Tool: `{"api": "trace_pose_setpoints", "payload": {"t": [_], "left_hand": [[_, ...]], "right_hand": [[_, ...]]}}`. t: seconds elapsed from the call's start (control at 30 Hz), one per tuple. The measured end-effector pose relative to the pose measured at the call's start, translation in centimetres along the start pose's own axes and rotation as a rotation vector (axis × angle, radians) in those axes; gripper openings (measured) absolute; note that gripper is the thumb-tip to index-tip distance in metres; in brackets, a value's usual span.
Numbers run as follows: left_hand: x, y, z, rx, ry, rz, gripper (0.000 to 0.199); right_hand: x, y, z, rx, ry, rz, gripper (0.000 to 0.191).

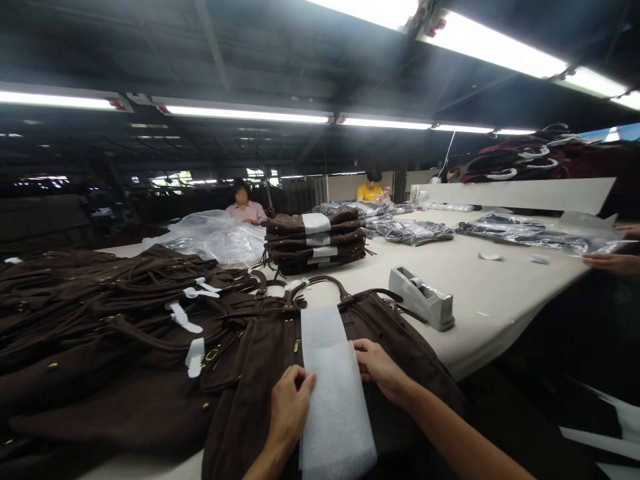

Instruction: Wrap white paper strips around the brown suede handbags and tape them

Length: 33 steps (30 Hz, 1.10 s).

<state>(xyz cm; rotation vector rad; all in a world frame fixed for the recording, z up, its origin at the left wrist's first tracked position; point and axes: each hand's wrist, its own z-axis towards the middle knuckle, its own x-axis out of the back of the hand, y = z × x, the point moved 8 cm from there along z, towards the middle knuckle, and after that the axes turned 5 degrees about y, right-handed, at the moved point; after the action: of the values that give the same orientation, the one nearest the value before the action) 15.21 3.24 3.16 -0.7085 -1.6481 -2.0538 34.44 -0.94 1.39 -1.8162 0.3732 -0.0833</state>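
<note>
White paper [334, 407] lies over a brown bag [250, 380] on the counter [505, 287], its left edge pinched by the left hand [291, 403], the right hand [383, 370] curled at the other, grip unclear, seemingly being positioned, which calls for keeping it straight.

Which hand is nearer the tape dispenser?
Right. The right hand sits below-left of the tape dispenser in view; the left hand is farther left, across the white paper strip.
</note>
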Motion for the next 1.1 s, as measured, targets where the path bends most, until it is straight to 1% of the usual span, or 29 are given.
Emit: {"api": "trace_pose_setpoints", "payload": {"t": [0.1,0.13,0.2,0.27,0.33,0.4,0.5,0.57,0.7,0.77,0.87,0.97,1.1], "left_hand": [[0.1,-0.2,0.2,0.004,0.013,-0.085,0.023],[0.1,-0.3,0.2,0.006,0.015,-0.106,0.024],[0.2,-0.4,0.2,0.008,0.022,-0.131,0.025],[0.4,-0.3,0.1,0.006,0.033,-0.147,0.026],[0.4,-0.2,0.1,0.002,0.033,-0.154,0.026],[0.4,0.0,0.0,0.003,0.031,-0.168,0.026],[0.5,0.2,0.1,-0.001,0.047,-0.206,0.026],[0.6,0.3,0.2,-0.006,0.069,-0.23,0.027],[0.5,0.4,0.5,0.027,0.11,-0.28,0.028],[0.2,0.5,0.6,0.049,0.127,-0.306,0.028],[-0.3,0.4,0.7,0.098,0.154,-0.364,0.028],[-1.0,-0.2,0.5,0.187,0.155,-0.465,0.03],[-2.3,-1.4,0.0,0.348,0.107,-0.647,0.039]], "right_hand": [[-1.6,-0.4,-1.7,-0.034,-0.24,-0.1,0.02],[-1.9,-0.5,-2.2,-0.032,-0.3,-0.111,0.019],[-2.0,-0.5,-2.7,-0.033,-0.379,-0.067,0.018],[-1.9,-0.4,-2.9,-0.052,-0.438,0.025,0.019],[-1.9,0.1,-3.0,-0.074,-0.469,0.08,0.019],[-1.8,0.5,-2.9,-0.065,-0.436,0.049,0.019],[-1.4,0.6,-2.7,-0.004,-0.287,-0.043,0.024],[-1.0,0.5,-2.7,0.038,-0.218,-0.084,0.025],[0.9,0.3,-2.4,0.114,-0.135,-0.246,0.018],[1.7,0.3,-2.1,0.137,-0.123,-0.301,0.016],[2.0,0.8,-1.8,0.142,-0.113,-0.337,0.013],[1.5,1.3,-1.7,0.145,-0.094,-0.387,0.007],[0.6,2.2,-1.7,0.093,-0.156,-0.38,0.006]]}}
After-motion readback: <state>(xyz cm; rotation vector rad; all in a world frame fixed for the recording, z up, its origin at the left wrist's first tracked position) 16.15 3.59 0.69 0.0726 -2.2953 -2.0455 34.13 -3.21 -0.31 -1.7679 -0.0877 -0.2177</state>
